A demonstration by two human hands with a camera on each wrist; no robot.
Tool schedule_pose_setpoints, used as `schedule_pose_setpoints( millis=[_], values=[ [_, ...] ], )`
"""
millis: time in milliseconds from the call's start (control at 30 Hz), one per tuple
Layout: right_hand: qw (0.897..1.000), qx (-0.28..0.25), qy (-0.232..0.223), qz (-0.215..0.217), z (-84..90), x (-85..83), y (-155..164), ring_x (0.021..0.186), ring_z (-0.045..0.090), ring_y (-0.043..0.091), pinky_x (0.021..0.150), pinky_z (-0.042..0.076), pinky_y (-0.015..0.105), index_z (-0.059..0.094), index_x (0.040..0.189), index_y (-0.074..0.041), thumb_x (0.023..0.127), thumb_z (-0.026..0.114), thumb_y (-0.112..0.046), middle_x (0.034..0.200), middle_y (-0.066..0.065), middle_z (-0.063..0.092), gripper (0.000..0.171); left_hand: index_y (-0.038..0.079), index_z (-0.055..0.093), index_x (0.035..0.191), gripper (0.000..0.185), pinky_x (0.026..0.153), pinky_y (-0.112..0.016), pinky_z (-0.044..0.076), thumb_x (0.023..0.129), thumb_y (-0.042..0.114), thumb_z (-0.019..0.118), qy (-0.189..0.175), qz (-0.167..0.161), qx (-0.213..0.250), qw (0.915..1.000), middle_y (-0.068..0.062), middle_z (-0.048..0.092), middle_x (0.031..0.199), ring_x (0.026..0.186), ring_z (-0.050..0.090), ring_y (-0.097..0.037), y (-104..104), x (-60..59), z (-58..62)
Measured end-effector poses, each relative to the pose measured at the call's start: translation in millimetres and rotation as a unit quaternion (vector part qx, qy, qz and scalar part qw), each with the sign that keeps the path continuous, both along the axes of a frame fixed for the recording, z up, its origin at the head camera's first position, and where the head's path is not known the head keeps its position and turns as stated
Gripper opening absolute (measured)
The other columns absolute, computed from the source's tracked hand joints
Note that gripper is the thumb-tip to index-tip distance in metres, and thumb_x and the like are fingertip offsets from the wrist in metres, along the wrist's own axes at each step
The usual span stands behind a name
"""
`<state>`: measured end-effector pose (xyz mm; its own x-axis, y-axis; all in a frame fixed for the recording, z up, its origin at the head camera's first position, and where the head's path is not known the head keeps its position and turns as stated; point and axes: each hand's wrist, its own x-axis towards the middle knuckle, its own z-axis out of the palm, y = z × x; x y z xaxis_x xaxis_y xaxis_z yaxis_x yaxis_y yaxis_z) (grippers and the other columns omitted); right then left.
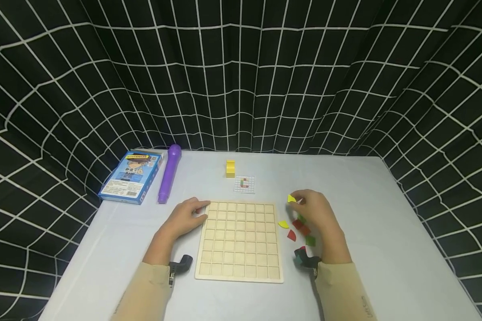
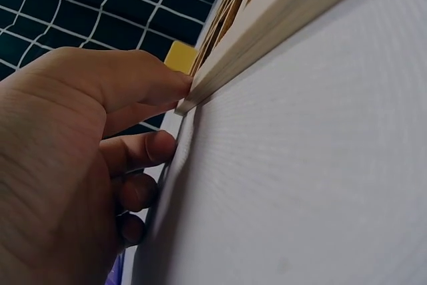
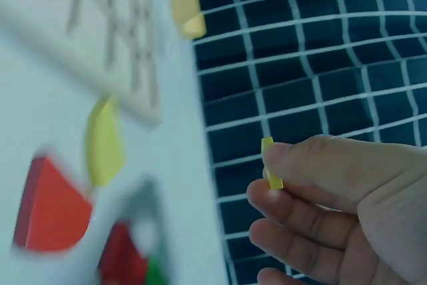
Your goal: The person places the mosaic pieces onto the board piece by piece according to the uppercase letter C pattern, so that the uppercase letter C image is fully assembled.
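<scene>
On the table (image 1: 385,245) in the head view lies a wooden board (image 1: 240,241); in the left wrist view, the left hand (image 2: 73,141), relaxed, touches its edge; in the right wrist view, the right hand (image 3: 373,205) pinches a yellow piece (image 3: 274,180).

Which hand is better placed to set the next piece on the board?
Probably the right: the right grip pinches a yellow piece to the right of the board, with loose pieces close by. The left grip touches the board's far left corner and could steady it.
</scene>
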<state>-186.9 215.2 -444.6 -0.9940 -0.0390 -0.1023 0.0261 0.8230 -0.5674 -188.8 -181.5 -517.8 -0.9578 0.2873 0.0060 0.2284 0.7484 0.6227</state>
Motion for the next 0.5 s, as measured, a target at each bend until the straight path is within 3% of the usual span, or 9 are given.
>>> schedule_pose_setpoints(
  millis=[233,500],
  values=[
    [0.999,-0.032,0.033,0.019,14.7,9.8,-28,0.102,0.061,0.031,0.081,0.053,0.045,0.071,0.126,-0.007,0.095,0.073,-0.022,0.114,0.011,0.069,0.035,0.017,0.063,0.143,0.05,0.07,-0.034,0.04,0.095,0.027,0.071,0.006,-0.011,-0.017,0.9998,0.005,0.047,0.086,0.075,0.043,-0.014,-1,2.3,-0.8],
    [0.996,-0.017,0.063,0.055,2.9,9.1,-58,0.089,0.062,0.021,0.075,0.051,0.04,0.077,0.116,-0.011,0.09,0.08,-0.024,0.101,0.002,0.07,0.029,0.02,0.064,0.142,0.049,0.072,-0.035,0.04,0.094,0.028,0.072,0.01,-0.006,-0.021,0.9997,0.005,0.048,0.087,0.077,0.045,-0.014,1,0.5,-2.8]
  ],
)
